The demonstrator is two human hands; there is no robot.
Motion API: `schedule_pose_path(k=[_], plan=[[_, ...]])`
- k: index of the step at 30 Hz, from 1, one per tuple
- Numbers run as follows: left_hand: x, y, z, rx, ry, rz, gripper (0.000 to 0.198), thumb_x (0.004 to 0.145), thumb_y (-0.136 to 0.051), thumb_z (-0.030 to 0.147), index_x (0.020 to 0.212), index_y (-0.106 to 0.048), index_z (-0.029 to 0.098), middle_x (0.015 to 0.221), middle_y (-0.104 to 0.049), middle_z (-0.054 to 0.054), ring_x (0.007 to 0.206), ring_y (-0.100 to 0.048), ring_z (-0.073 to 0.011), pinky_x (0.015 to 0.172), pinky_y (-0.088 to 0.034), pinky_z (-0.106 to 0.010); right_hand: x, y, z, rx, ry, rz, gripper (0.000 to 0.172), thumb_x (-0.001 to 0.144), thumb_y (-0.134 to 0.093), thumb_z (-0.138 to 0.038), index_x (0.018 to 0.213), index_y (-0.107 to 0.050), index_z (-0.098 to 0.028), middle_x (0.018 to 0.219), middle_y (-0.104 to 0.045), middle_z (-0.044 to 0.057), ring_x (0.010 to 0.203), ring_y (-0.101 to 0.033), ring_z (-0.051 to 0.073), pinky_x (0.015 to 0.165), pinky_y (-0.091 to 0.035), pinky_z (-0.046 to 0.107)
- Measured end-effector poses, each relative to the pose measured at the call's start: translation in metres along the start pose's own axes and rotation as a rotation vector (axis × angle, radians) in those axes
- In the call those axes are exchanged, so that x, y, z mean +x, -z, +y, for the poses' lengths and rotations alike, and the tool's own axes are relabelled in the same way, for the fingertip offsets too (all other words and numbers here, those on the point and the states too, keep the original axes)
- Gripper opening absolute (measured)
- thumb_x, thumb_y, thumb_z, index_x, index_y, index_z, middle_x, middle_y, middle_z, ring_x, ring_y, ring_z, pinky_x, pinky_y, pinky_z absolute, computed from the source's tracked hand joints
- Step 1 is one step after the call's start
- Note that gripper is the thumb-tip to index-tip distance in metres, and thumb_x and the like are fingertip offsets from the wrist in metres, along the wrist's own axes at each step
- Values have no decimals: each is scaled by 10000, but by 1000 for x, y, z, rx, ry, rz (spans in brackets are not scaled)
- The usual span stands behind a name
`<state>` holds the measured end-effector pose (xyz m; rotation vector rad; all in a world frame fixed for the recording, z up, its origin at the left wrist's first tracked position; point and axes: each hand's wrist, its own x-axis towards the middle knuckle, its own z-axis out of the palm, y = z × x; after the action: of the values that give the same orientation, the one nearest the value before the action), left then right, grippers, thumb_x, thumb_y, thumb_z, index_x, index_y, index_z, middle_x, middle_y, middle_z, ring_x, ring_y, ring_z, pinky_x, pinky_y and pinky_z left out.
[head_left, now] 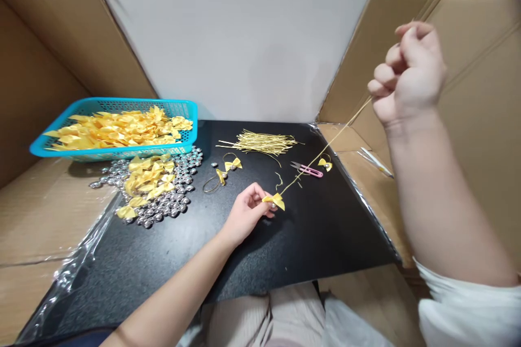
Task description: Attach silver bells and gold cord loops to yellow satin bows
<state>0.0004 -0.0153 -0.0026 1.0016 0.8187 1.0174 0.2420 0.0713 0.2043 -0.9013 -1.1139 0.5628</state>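
Low over the front of the black table, my left hand (252,209) pinches a yellow ribbon bow (277,200) with a small bead at its middle. A thin gold cord (325,146) runs taut from the bow up to the right. My right hand (411,70) is raised high at the right, its fingers curled closed around the cord's other end. Beneath the cord lie pink thread snips (307,168). Finished-looking bows with cord loops rest nearby: one bow (233,165) and another bow (221,176) left of centre, and a third bow (325,164) beside the snips.
A blue basket (195,119) full of yellow bows stands at the back left. Before it, silver beads (163,209) surround a pile of loose bows (148,176). A bundle of gold cords (264,142) lies at the back. Cardboard walls (480,119) flank the black table (325,238).
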Motion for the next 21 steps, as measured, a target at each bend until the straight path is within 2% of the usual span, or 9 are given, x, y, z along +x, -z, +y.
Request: schedule_pose_path(k=[4,6,7,10,14,17,19,21], plan=[[0,-1,1,27,-4,20,295,678,-750,239,647,-462,186,693,-673,6,608,-628,-109,551,-519,-209,14,24,42,-267,110,16,252,965,-384,-212,718,-349,-244,513,-204,-107,395,-129,45,455,-127,279],[0,-1,1,42,-3,34,287,680,-738,236,645,-457,188,696,-675,4,613,-630,-112,552,-521,-211,8,36,60,-613,256,-179,263,945,-388,-251,683,-378,-238,502,-257,-84,427,-215,60,478,-199,280],[1,-1,1,49,-4,43,283,679,-732,234,644,-455,189,692,-673,5,611,-630,-112,551,-522,-212,2,41,68,-690,279,-257,256,893,-496,-275,651,-431,-224,499,-335,-64,459,-276,66,501,-230,285],[2,2,-1,70,-9,85,272,675,-707,227,635,-440,194,669,-663,15,583,-616,-106,536,-517,-209,-23,53,85,-811,266,-484,226,670,-747,-294,569,-573,-192,514,-498,-26,505,-379,81,553,-282,292],[5,5,-3,102,-21,153,258,674,-678,231,629,-426,200,640,-654,24,540,-593,-98,515,-506,-207,-48,66,103,-1107,165,-798,287,634,-771,-464,590,-642,-212,620,-637,1,583,-506,137,578,-303,279],[7,7,-1,143,-37,194,251,662,-671,222,624,-423,204,610,-651,22,507,-574,-97,494,-487,-205,-62,78,115,-1055,3,-865,278,640,-763,-482,662,-666,-222,700,-674,17,641,-548,167,603,-333,280],[7,9,1,181,-58,227,239,649,-670,199,620,-432,204,582,-639,30,483,-555,-91,488,-470,-198,-76,87,125,-861,-122,-829,240,716,-700,-458,715,-673,-220,733,-672,30,689,-565,182,654,-377,296],[8,13,3,227,-85,273,224,643,-669,173,617,-448,201,566,-622,41,476,-544,-85,490,-453,-188,-93,97,135,-766,-170,-783,275,830,-556,-454,738,-654,-214,774,-667,41,752,-590,195,727,-423,321]])
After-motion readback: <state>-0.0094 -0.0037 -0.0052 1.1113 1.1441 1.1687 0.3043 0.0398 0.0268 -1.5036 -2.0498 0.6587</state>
